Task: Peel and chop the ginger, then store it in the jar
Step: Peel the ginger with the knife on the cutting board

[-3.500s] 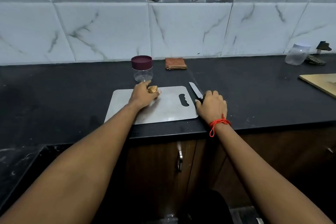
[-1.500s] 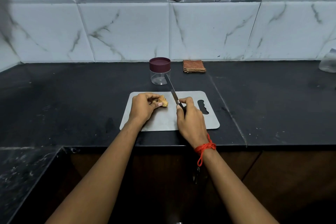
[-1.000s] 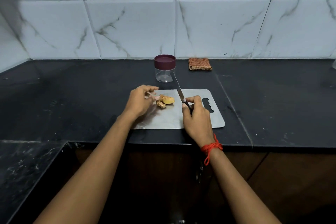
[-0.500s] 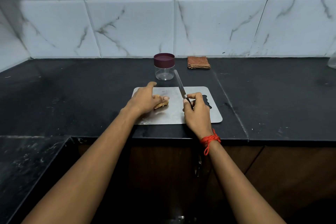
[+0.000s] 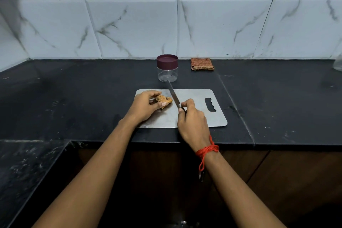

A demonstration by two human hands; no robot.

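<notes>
Nearest to the viewer, below the near edge of the cutting board (image 5: 198,116), a dark wooden cabinet front (image 5: 277,181) is seen under the black table (image 5: 277,98), and a red thread (image 5: 207,151) is tied round the right wrist. The board is laid flat on the table close to its front edge, with its handle slot at the right end. At the near middle of the board the right hand (image 5: 192,122) is placed, its fingers (image 5: 187,103) curled tight round the handle of a knife (image 5: 174,96). The blade is angled away and to the left, its tip reaching past the far edge of the board. On the left part of the board the ginger (image 5: 163,99) is held down by the left hand (image 5: 143,106), whose fingers (image 5: 151,94) and thumb are closed around it. The blade lies just right of the ginger; whether they touch cannot be told. Just beyond the far edge of the board a clear jar (image 5: 167,73) is stood upright, capped with a maroon lid (image 5: 167,60). Farther back and to the right of the board's middle, a folded brown cloth (image 5: 202,64) is laid against the white marbled wall tiles (image 5: 138,28).
</notes>
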